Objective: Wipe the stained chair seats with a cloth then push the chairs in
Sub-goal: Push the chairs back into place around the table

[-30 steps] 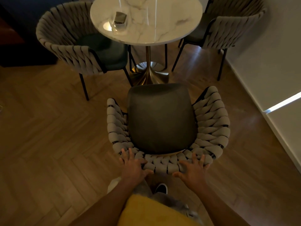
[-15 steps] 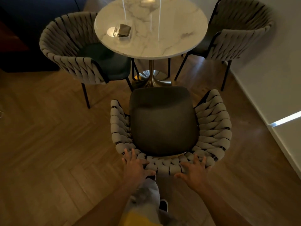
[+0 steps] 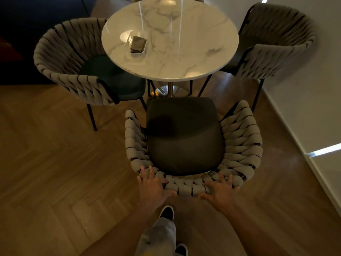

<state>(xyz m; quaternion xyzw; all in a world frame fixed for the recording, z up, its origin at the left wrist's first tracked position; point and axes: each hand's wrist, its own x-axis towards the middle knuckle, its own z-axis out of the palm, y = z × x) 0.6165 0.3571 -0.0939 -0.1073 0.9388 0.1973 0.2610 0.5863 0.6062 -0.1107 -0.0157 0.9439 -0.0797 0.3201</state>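
A chair with a woven grey backrest (image 3: 239, 141) and a dark seat (image 3: 184, 137) stands right in front of me, facing the round marble table (image 3: 184, 58). My left hand (image 3: 153, 187) and my right hand (image 3: 219, 191) press on the back of its backrest, fingers spread over the top and thumbs below. The front edge of the seat reaches the table's rim. A folded brownish cloth (image 3: 138, 44) lies in a small white dish on the table's left part.
Two more woven chairs stand at the table, one on the left (image 3: 73, 71) and one on the right (image 3: 273, 45), both partly tucked under it. A white wall (image 3: 304, 89) runs along the right. Herringbone wood floor (image 3: 55, 172) spreads to the left. My legs and shoes (image 3: 166, 213) are below the hands.
The chair has slid forward toward the table with both hands on its backrest; its seat front now meets the table's rim. I have stepped forward behind it.
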